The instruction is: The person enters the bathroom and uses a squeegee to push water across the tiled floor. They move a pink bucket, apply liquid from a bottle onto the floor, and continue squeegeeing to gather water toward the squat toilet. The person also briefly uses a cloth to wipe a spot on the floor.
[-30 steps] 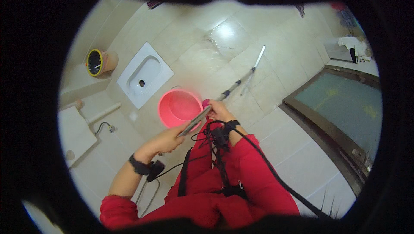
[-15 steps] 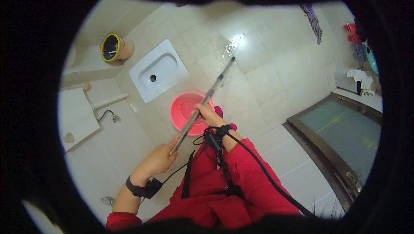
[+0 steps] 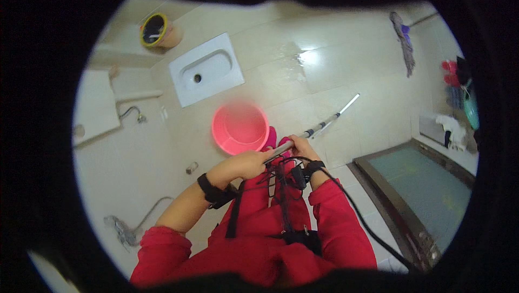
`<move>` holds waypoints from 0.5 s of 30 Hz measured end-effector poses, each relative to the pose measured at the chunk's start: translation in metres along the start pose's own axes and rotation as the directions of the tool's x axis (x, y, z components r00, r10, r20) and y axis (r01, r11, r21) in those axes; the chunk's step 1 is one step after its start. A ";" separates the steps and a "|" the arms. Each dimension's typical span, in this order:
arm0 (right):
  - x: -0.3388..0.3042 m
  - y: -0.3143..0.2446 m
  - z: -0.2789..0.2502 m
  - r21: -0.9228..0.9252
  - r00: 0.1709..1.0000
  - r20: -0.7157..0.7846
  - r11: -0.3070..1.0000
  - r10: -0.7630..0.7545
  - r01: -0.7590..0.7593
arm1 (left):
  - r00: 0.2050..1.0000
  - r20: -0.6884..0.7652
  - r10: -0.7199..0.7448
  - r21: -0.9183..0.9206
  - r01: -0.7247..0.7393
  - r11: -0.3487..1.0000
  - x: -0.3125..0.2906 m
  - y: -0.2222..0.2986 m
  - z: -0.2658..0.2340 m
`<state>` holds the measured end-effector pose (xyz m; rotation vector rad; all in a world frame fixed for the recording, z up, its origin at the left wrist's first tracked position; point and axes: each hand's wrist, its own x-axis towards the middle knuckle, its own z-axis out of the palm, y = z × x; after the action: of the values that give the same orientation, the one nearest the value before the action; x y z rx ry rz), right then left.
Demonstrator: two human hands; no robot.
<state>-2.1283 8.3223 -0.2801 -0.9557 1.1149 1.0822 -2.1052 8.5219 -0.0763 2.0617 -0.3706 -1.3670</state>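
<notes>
A long grey metal pole (image 3: pixel 323 125) with dark joints runs from my hands toward the right, low over the tiled floor. Its far end is narrow and whitish; I cannot make out what kind of head it has. My left hand (image 3: pixel 250 164) is wrapped round the near end of the pole. Farther along the shaft, my right hand (image 3: pixel 304 148) grips it too, with a black band and cable at the wrist. Just ahead of my left hand stands a pink basin (image 3: pixel 240 131), beside my pink shoes (image 3: pixel 272 137).
A white squat toilet (image 3: pixel 207 70) is set in the floor ahead left, with a yellow-rimmed bin (image 3: pixel 155 30) behind it. A wet patch (image 3: pixel 303 60) shines ahead. A grey mop (image 3: pixel 404 44) lies far right; a dark-framed glass door (image 3: pixel 419 177) is nearer. A shower head (image 3: pixel 121 231) is lower left.
The pole's far end has swung right and nearer, away from the wet patch. Both hands have moved rightward with it, still gripping. The whole view has shifted somewhat.
</notes>
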 end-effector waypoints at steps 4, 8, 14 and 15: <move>0.007 0.034 0.024 -0.009 0.991 0.097 0.996 -0.090 0.091 | 0.993 -0.048 -0.109 -0.018 0.109 0.994 -0.046 -0.008 0.018; -0.002 0.047 0.088 0.068 0.980 0.199 0.998 -0.012 -0.002 | 0.963 -0.155 -0.218 -0.054 0.212 0.976 -0.112 -0.015 0.017; -0.055 0.083 0.161 0.018 0.984 0.033 0.984 -0.177 0.176 | 0.925 -0.282 -0.255 -0.211 0.200 0.957 -0.201 -0.032 0.053; -0.063 0.092 0.174 -0.016 0.956 0.068 0.958 -0.285 0.287 | 0.916 -0.323 -0.237 -0.244 0.161 0.956 -0.222 -0.043 0.061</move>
<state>-2.1882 8.4986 -0.1901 -1.0583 0.8792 0.8856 -2.2578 8.6546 0.0406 2.1481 0.1402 -1.0641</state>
